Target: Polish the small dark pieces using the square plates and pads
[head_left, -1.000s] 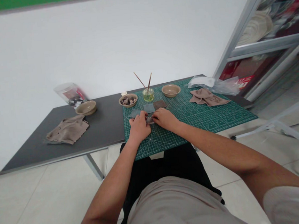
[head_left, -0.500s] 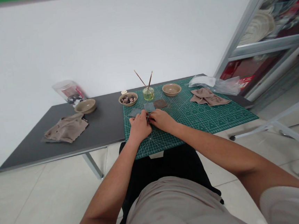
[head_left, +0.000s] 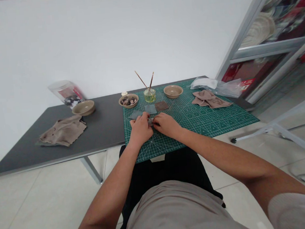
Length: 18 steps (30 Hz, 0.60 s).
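Small grey piece point(head_left: 150, 121) sits between the left hand point(head_left: 141, 128) and right hand point(head_left: 167, 124), low over the green cutting mat point(head_left: 190, 116). Fingers of both hands look pinched nearly closed on it; grip force, can't tell. Change: half a second ago the right fingers hid most of it; now more grey shows in the gap. Reads as handling in place, piece not put down. Nearby grey-blue squares point(head_left: 150, 109) and brown square point(head_left: 161, 106) haven't moved. Text: mat has printed grid and shapes, figures unreadable. Bag point(head_left: 229, 87) at right, clear container point(head_left: 65, 92) at left on the counter point(head_left: 102, 127): red printing, no legible brand.
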### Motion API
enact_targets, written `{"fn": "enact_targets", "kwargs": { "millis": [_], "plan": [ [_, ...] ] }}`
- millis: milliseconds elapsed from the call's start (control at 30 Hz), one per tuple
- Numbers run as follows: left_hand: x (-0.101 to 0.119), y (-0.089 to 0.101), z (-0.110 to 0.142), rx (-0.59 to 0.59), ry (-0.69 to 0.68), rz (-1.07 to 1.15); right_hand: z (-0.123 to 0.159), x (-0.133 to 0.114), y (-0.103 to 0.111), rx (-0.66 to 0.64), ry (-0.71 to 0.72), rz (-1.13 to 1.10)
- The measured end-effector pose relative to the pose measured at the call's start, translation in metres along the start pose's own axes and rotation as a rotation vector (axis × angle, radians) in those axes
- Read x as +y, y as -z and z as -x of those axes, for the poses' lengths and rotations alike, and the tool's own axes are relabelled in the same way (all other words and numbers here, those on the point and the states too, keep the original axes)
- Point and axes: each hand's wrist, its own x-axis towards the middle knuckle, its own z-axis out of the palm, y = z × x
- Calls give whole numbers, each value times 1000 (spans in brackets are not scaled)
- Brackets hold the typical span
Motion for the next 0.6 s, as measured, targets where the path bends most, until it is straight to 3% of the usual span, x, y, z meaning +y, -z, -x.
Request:
{"fn": "enact_targets", "kwargs": {
  "millis": [267,467,600],
  "plan": [
    [-1,1,0,-30,-17,-25,-17,-3,-5,-2,-17,-59],
    [-8,1,-4,-37,-38,-29,-13,5,-9,189,-164,-258],
    [-11,4,-6,-33,-64,35,-14,9,-7,216,-236,-428]
  ]
}}
